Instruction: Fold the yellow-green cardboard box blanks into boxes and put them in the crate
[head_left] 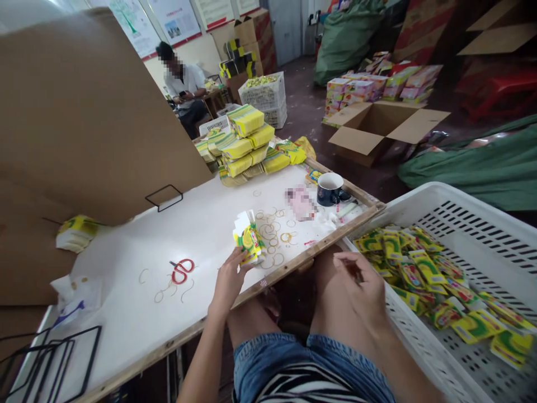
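Note:
At the front edge of the white table [126,252], my left hand [231,274] has its fingers against the near side of a small yellow-and-green carton piece [250,240]. White flaps stick up from its top, and a lemon-like print shows on its face; whether it is one carton or several flat ones together I cannot tell. Over my right thigh, beside the crate, my right hand [364,282] hangs with loosely curled fingers, a gap between thumb and fingers, and nothing visible in it. Loose rubber bands [272,229] lie just right of the carton piece.
Red-handled scissors [183,271] lie left on the table. Stacked yellow cartons [247,145] stand at its far end, near a dark mug [329,189]. A white crate [444,193] at my right holds many yellow packets [428,268]. A person [182,84] sits behind; an open box [364,131] is on the floor.

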A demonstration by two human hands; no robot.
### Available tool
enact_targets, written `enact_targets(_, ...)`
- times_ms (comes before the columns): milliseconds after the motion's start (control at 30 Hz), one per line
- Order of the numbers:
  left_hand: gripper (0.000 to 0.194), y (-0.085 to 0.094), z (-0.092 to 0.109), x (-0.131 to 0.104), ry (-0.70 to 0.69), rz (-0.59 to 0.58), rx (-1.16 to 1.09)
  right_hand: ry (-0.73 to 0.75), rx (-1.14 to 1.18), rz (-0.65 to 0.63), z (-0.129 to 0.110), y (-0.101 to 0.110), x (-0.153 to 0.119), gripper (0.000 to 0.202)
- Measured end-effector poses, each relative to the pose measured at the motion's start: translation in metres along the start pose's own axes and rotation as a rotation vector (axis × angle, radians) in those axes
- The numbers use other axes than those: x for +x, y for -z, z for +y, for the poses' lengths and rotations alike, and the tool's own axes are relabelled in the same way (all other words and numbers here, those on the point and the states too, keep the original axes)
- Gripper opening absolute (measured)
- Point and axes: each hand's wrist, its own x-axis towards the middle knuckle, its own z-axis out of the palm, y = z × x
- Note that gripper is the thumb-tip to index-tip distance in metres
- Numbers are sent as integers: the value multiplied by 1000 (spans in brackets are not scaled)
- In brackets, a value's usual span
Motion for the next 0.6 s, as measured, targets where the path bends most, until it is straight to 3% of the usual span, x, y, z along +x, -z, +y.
enact_targets(133,22,5,0,3,-49,81,-43,-186,170,-257,-13,-25,-17,30)
enact_targets(233,25,4,10,-4,-113,389,-58,-288,331,-375,-24,-38,-22,40)
enact_targets(300,29,-2,23,-14,-305,587,-87,-377,437,-411,-29,-45,-22,49)
enact_targets(333,32,-6,32,-20,-451,618,-110,-424,483,-418,-30,-46,-21,52)
enact_targets(400,40,-17,50,-32,-741,500,-157,-479,551,-405,-29,-47,-17,51)
enact_targets(467,43,-28,65,-41,-864,316,-248,-475,557,-360,-27,-44,-13,47)
enact_targets(533,42,-37,75,-45,-727,223,-455,-458,534,-345,-24,-39,-12,46)
enact_targets(600,46,-43,79,-45,-394,166,-806,-474,566,-380,-22,-37,-14,45)
